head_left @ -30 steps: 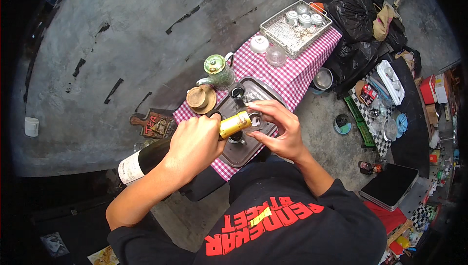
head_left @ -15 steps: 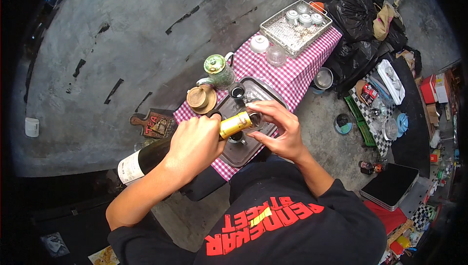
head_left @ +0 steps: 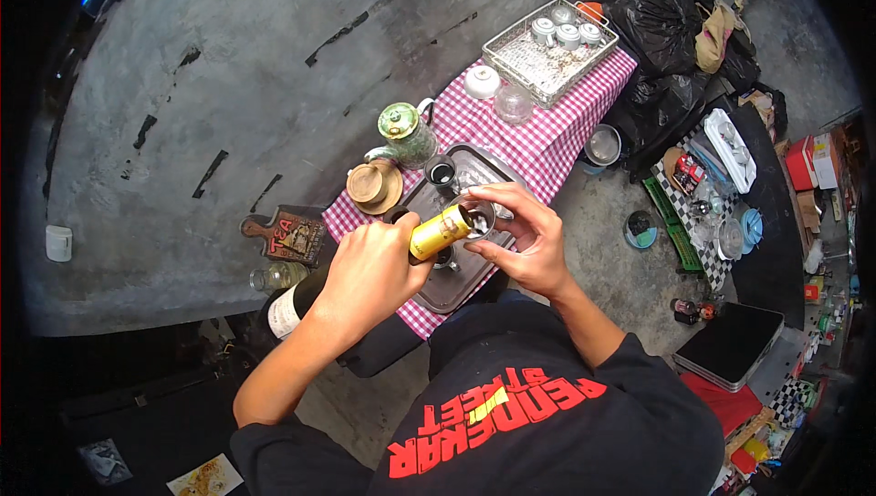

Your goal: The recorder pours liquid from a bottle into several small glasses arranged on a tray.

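My left hand (head_left: 372,263) is closed round a dark wine bottle (head_left: 286,315), just below the yellow foil on its neck (head_left: 438,233). The bottle is tilted, its mouth at the rim of a clear drinking glass (head_left: 484,217). Thumb and fingers of my right hand (head_left: 529,236) grip that glass from the right side. Both are held above a dark serving tray (head_left: 474,279). A black cup (head_left: 441,171) stands on the tray, and another cup is partly hidden under the bottle neck. Whether liquid is flowing I cannot make out.
Beyond the tray stand a green teapot (head_left: 406,137) and a brown cup on a saucer (head_left: 367,184). Farther along the checkered cloth (head_left: 566,135) are a white bowl (head_left: 482,82), a glass jar (head_left: 513,104) and a wire basket (head_left: 520,62) with cups. A wooden sign (head_left: 283,236) leans by the wall.
The bottle's base has swung to the right, partly behind my left forearm, and my left elbow has moved right with it. More of the glass now shows beside the bottle mouth.
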Demonstrator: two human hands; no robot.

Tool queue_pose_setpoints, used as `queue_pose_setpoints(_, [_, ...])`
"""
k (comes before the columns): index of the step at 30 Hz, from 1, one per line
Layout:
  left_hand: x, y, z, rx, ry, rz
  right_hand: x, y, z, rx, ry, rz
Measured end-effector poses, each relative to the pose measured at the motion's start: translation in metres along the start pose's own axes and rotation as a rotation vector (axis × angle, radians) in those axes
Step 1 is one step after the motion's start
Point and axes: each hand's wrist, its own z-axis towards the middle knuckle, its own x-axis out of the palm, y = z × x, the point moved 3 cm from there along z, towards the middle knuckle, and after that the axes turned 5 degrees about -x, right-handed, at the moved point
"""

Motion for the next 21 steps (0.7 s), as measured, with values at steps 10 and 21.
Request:
queue_pose_setpoints(10, [0.000, 0.030, -0.012, -0.195, -0.289, -0.499, -0.014, -0.013, 0.002, 0.027, -0.068, 0.072])
queue_pose_setpoints(21, [0.063, 0.107, -0.040, -0.390, -0.674, -0.906, -0.049, -0.055, -0.001, 0.152, -0.168, -0.076])
